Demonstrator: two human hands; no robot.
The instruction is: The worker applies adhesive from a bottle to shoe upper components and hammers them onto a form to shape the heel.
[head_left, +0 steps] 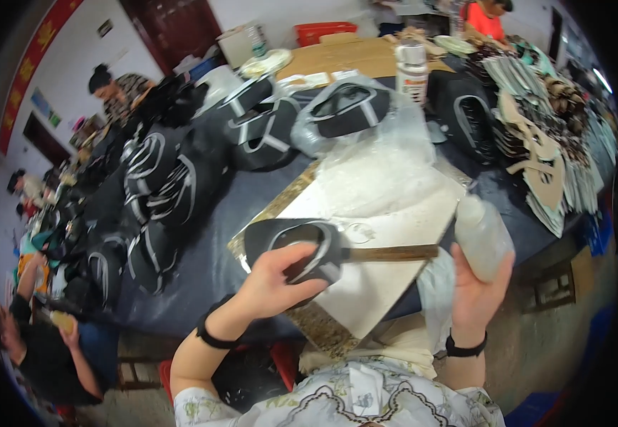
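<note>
Head view: translucent whitish bottle [483, 235] right of black upper piece [263, 235], brown stick [401, 253] between, on white board [369, 295]. Right hand [481, 295] curled around bottle, its long axis near-far, top leaning left. Left hand [277, 285] nearer piece, thumb and fingers parted across near rim, holding it at board's left side. Piece: dark, curved, pale-trimmed oval hole.

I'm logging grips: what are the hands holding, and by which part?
Left hand: black shoe upper, by its near edge. Right hand: translucent plastic bottle, by its lower end.
</note>
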